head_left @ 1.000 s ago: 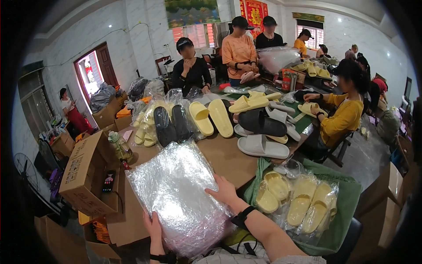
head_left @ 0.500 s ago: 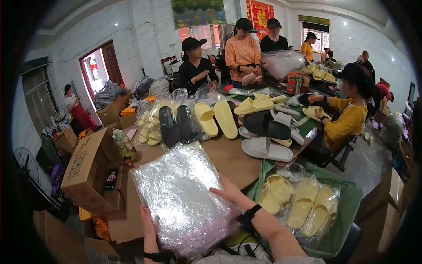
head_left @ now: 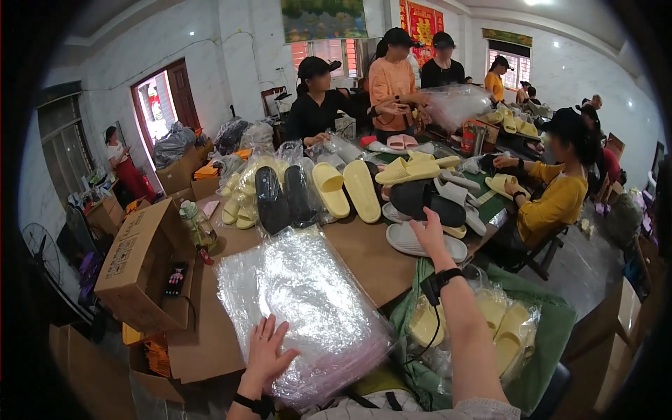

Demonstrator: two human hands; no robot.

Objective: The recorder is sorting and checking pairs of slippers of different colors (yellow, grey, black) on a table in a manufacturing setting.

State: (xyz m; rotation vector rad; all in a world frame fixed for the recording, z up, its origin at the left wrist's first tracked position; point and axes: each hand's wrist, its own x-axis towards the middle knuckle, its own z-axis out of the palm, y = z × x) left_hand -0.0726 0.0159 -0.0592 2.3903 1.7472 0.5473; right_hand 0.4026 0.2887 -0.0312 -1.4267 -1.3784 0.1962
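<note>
My left hand (head_left: 267, 351) rests with spread fingers on top of a stack of clear plastic bags (head_left: 308, 287), which lies on the cardboard-covered table. My right hand (head_left: 430, 236) is stretched out over a grey slide sandal (head_left: 402, 240), its thumb and fingers apart; whether it touches the sandal I cannot tell. Just beyond its fingertips is a black slide sandal (head_left: 414, 199). Yellow slide sandals (head_left: 362, 190) stand to the left of these, and a pair of black slides in clear plastic (head_left: 269, 199) sits beyond the bag stack.
An open cardboard box (head_left: 140, 273) holding a phone-like device stands at left, beside a green bottle (head_left: 192, 222). At lower right, bagged yellow slides (head_left: 514, 336) lie in a green sack (head_left: 553, 350). Several people work around the table; one in yellow (head_left: 553, 203) holds a slide.
My right hand has left the bags and moved forward to the grey slide. My left hand has gone from the stack's edge onto its top. The stack lies slightly turned.
</note>
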